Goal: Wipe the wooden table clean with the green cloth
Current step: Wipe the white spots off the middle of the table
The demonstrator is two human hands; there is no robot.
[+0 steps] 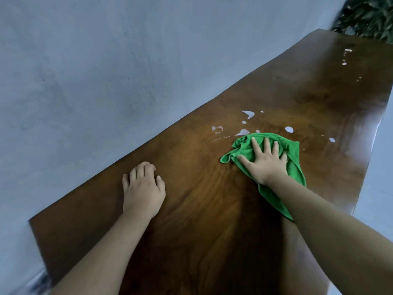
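Note:
A long dark wooden table point(212, 209) runs from the bottom of the head view to the upper right. My right hand point(265, 160) lies flat with fingers spread on a crumpled green cloth point(294, 165), pressing it on the wood. White liquid spills point(247, 113) lie just beyond the cloth, and smaller drops point(346, 54) sit near the far end. My left hand point(143, 188) rests on the table near its left edge, fingers curled, holding nothing.
A grey floor point(95, 71) lies along the table's left side and also shows past its right edge. A leafy green plant point(368, 18) stands beyond the far end of the table.

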